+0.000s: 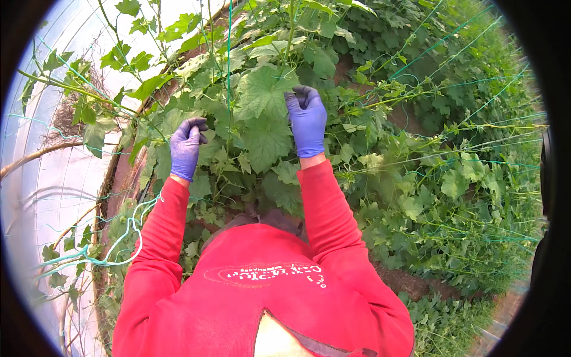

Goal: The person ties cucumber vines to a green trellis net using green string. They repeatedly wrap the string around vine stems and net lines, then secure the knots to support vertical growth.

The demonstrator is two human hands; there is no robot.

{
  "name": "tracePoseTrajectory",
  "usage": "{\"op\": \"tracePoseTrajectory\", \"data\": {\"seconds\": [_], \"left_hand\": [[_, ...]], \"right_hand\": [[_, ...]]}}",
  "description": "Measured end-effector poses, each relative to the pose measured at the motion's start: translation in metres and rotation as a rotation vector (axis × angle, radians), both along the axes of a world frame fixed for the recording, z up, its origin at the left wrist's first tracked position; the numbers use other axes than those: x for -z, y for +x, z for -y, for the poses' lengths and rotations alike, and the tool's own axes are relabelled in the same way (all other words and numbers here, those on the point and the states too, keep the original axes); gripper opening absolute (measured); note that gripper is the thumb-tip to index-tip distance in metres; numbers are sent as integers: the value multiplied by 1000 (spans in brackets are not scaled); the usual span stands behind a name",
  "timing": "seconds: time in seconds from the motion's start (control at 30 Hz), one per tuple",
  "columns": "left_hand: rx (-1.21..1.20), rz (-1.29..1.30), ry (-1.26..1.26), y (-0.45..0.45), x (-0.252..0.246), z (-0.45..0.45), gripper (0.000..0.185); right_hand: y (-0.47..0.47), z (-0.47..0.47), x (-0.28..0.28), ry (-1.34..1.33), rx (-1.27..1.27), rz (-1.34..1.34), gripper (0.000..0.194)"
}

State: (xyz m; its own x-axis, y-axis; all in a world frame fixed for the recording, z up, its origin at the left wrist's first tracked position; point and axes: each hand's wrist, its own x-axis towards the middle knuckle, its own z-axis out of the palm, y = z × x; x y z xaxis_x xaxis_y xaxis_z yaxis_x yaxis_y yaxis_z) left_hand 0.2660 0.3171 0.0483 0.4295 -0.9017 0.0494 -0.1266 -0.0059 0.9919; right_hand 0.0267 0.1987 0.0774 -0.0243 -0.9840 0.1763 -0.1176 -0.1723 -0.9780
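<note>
My left hand (pixel 186 147), in a purple glove with dirt-darkened fingers, is raised with its fingers curled and thumb drawn in. I cannot tell whether anything thin is in it. Just right of it, a green twine (pixel 229 58) runs upright among the vines. My right hand (pixel 307 120), gloved the same way, has its thumb and fingers bent close together at the right edge of a broad lobed leaf (pixel 263 93). Whether it pinches the leaf edge is unclear. Below that leaf hangs another large leaf (pixel 267 140), between my two hands. A vine stem (pixel 290 35) rises above them.
Pale green looped cord (pixel 129 230) lies by my left forearm. A slanting vine (pixel 84 91) and white plastic sheeting (pixel 58 178) are at left. Dense climbing plants (pixel 446 178) fill the right, crossed by green strings (pixel 446 40). Brown soil (pixel 415 283) shows at lower right.
</note>
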Motion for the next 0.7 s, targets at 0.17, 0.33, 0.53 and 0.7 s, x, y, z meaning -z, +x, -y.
{"op": "tracePoseTrajectory", "data": {"seconds": [0.17, 0.33, 0.53, 0.7], "left_hand": [[199, 81, -229, -21, -116, 77, 21], [86, 139, -367, -105, -150, 62, 30], [310, 149, -614, -111, -185, 23, 35], [117, 168, -194, -134, -111, 128, 38]], "right_hand": [[27, 89, -2, -137, 99, -166, 18], [31, 105, 27, 36, -55, 330, 11], [22, 81, 29, 269, -55, 474, 10], [26, 61, 37, 221, -169, 520, 9]]}}
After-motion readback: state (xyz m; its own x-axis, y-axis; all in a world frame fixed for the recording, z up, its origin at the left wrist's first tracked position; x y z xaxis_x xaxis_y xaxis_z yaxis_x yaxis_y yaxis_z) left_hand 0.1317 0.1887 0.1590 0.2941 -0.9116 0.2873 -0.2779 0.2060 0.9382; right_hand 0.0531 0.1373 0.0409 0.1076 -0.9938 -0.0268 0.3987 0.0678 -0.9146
